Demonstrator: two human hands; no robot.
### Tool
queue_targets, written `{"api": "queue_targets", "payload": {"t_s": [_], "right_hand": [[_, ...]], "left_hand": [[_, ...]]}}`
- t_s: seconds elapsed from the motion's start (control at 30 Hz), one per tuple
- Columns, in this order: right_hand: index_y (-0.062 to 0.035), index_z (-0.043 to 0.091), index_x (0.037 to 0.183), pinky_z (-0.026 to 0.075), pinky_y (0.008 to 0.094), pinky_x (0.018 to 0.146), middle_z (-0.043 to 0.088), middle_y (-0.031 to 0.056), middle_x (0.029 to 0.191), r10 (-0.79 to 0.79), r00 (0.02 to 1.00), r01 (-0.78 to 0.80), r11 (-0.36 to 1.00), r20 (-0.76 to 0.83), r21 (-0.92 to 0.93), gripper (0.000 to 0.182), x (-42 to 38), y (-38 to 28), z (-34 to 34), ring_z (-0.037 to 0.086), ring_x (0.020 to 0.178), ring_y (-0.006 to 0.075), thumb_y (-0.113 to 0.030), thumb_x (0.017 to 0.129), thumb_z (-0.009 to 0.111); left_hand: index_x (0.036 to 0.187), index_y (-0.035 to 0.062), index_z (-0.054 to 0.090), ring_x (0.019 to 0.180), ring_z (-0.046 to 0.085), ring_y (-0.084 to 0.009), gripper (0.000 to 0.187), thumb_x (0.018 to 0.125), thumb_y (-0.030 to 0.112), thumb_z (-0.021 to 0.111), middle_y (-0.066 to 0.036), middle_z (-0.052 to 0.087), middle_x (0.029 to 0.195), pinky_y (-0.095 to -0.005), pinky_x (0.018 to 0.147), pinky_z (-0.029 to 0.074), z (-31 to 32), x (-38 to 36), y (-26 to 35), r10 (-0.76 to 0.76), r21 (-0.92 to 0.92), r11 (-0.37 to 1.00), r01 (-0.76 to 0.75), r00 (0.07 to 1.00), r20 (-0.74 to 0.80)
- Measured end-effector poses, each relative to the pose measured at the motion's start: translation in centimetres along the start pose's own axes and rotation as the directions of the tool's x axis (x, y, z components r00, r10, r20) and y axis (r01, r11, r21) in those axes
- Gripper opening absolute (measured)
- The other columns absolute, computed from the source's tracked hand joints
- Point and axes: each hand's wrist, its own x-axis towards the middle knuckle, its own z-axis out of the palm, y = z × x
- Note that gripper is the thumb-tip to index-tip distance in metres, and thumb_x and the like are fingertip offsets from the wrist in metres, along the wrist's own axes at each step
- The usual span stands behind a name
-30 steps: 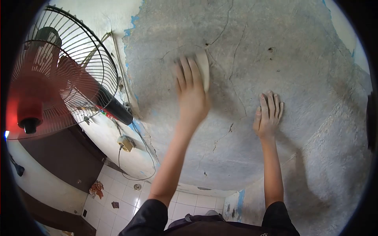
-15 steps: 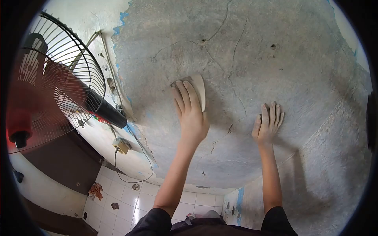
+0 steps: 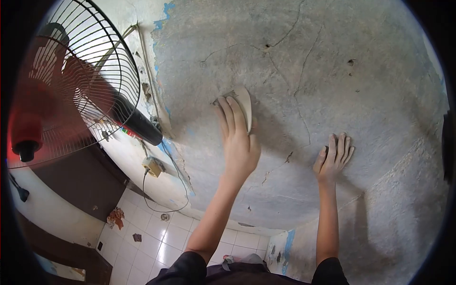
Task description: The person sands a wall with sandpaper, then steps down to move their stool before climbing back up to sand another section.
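My left hand presses a curled, pale-backed sheet of sandpaper against a bare grey plaster wall. Its fingers lie over the sheet, and the right side of the sheet bends up off the wall. Farther right, my right hand rests on the plaster with its fingers spread and dusted grey. A small dark spot shows between its thumb and forefinger. Thin cracks run through the plaster above and between both hands.
A red and black fan with a wire cage stands close at the left. Beside it, a yellowish socket box with a looping cord hangs on the wall. Below, a crumpled brown rag and a dark scrap lie on white floor tiles.
The view has shifted, so the wall and fan appear farther right. Against the plaster, my left hand with the sandpaper has slid slightly down and left. My right hand stays nearly in place.
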Motion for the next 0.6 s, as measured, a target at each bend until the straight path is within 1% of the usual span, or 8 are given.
{"api": "queue_targets", "payload": {"t_s": [0.07, 0.2, 0.33, 0.4, 0.43, 0.53, 0.57, 0.6], "right_hand": [[-0.0095, 0.056, 0.14, 0.017, 0.0559, 0.12, 0.048, 0.0166, 0.15, -0.002, 1.0, 0.002, 1.0, -0.011, -0.005, 0.043, 0.1, 0.1, 0.1, 0.037, 0.145, 0.0365, -0.027, 0.102, 0.044], [-0.0101, 0.056, 0.14, 0.017, 0.0556, 0.121, 0.048, 0.0164, 0.15, -0.015, 1.0, 0.015, 1.0, -0.024, -0.013, 0.044, 0.0, 0.3, 0.4, 0.036, 0.146, 0.0364, -0.027, 0.102, 0.044], [-0.0103, 0.054, 0.142, 0.016, 0.0557, 0.121, 0.048, 0.0168, 0.15, -0.017, 1.0, 0.017, 1.0, -0.018, -0.011, 0.044, -0.1, 0.2, 0.1, 0.035, 0.146, 0.0364, -0.027, 0.101, 0.045], [-0.0103, 0.054, 0.142, 0.016, 0.0558, 0.121, 0.048, 0.0169, 0.15, -0.019, 1.0, 0.019, 1.0, -0.019, -0.01, 0.045, 0.1, 0.3, 0.2, 0.035, 0.146, 0.0364, -0.027, 0.102, 0.045], [-0.0102, 0.053, 0.142, 0.016, 0.0559, 0.121, 0.048, 0.017, 0.15, -0.024, 0.999, 0.024, 1.0, -0.023, -0.013, 0.045, 0.0, 0.3, 0.1, 0.035, 0.146, 0.0363, -0.027, 0.102, 0.045], [-0.0104, 0.053, 0.142, 0.016, 0.056, 0.121, 0.048, 0.0169, 0.15, -0.024, 1.0, 0.024, 1.0, -0.02, -0.012, 0.044, 0.0, 0.2, 0.1, 0.034, 0.146, 0.0362, -0.027, 0.102, 0.044], [-0.0104, 0.053, 0.142, 0.016, 0.056, 0.121, 0.048, 0.0169, 0.15, -0.026, 0.999, 0.026, 1.0, -0.021, -0.012, 0.044, 0.1, 0.1, 0.2, 0.034, 0.146, 0.0362, -0.027, 0.102, 0.044], [-0.0104, 0.053, 0.142, 0.016, 0.056, 0.121, 0.047, 0.0169, 0.151, -0.027, 0.999, 0.027, 1.0, -0.03, -0.01, 0.045, 0.2, 0.1, 0.2, 0.034, 0.146, 0.0361, -0.028, 0.102, 0.044]], "left_hand": [[0.152, -0.0159, 0.013, 0.147, 0.001, -0.0584, 0.072, 0.092, 0.003, 0.049, -0.042, 0.006, 0.158, -0.0624, 0.119, 0.01, 1.5, -1.3, 0.3, 0.007, 0.077, 0.997, -0.008, 1.0, 0.018], [0.153, -0.014, 0.012, 0.147, 0.0, -0.0579, 0.076, 0.09, 0.004, 0.052, -0.041, 0.006, 0.158, -0.0626, 0.119, 0.01, 4.1, -8.7, -0.1, -0.035, 0.047, 0.999, 0.024, 0.968, 0.247], [0.154, -0.0124, 0.01, 0.147, -0.001, -0.0578, 0.077, 0.092, 0.004, 0.052, -0.039, 0.006, 0.159, -0.0619, 0.119, 0.011, 0.7, -2.4, -0.2, -0.002, 0.151, 0.988, -0.032, 0.975, 0.22], [0.154, -0.0121, 0.01, 0.147, -0.001, -0.0578, 0.075, 0.093, 0.005, 0.051, -0.038, 0.007, 0.16, -0.0618, 0.119, 0.011, -0.4, 0.2, -0.5, 0.002, 0.002, 1.0, -0.002, 0.999, 0.042], [0.154, -0.0124, 0.012, 0.147, 0.0, -0.0581, 0.074, 0.093, 0.006, 0.049, -0.039, 0.008, 0.159, -0.0623, 0.119, 0.011, 0.0, 0.2, -0.4, 0.006, 0.025, 1.0, -0.006, 1.0, 0.008], [0.154, -0.0126, 0.012, 0.147, 0.001, -0.0589, 0.073, 0.093, 0.007, 0.047, -0.039, 0.009, 0.159, -0.0632, 0.119, 0.011, 3.1, -5.0, -0.7, -0.025, 0.157, 0.988, 0.001, 0.988, 0.153], [0.154, -0.0128, 0.013, 0.146, 0.001, -0.0596, 0.074, 0.092, 0.006, 0.049, -0.039, 0.01, 0.158, -0.064, 0.118, 0.01, 3.8, -7.4, -0.9, 0.013, 0.07, 0.997, -0.025, 0.986, 0.166], [0.153, -0.0133, 0.016, 0.146, 0.002, -0.0598, 0.076, 0.088, 0.003, 0.051, -0.04, 0.011, 0.158, -0.0643, 0.118, 0.011, 3.6, -7.7, -0.8, -0.008, 0.098, 0.995, -0.011, 0.982, 0.188]]}}
